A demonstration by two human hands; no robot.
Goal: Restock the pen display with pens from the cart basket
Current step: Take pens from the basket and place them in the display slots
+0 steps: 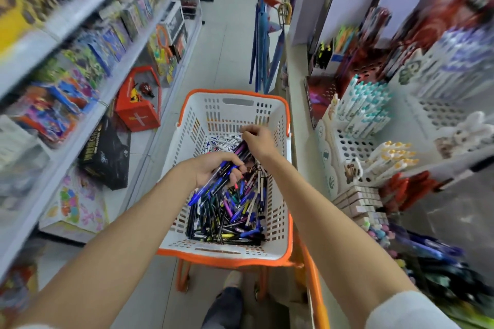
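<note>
Shop aisle all round you: toy shelves point(88, 8) ran down your left side, blurred, and the pen display point(355, 141) stood along your right, white perforated racks with teal-capped pens point(366, 104) upright in them. Straight ahead of you sat the white basket point(278, 222) with its orange rim, carried on the orange cart point(316, 291). Loose pens point(230, 216) lay heaped across its bottom, thickest towards the near edge and the right wall: blue, black, purple, a few white ones at the far side.

Your left hand point(211, 168) was down inside the basket, over the middle, palm turned up, and it gripped a bundle of pens point(213, 188), mostly blue and dark, fingers point(235, 172) curled round them. The bundle slanted from the lower left up towards the far right corner. Your right hand point(258, 140) hung over the far half of the basket, right at the bundle's upper end, fingers point(247, 129) bent inward. Whether they pinched a pen or only touched the bundle, you could not tell from this angle.

Beyond the basket's far edge, blue umbrellas point(260, 48) hung at the display's end, and a red box point(139, 107) sat on the floor by the shelves.
</note>
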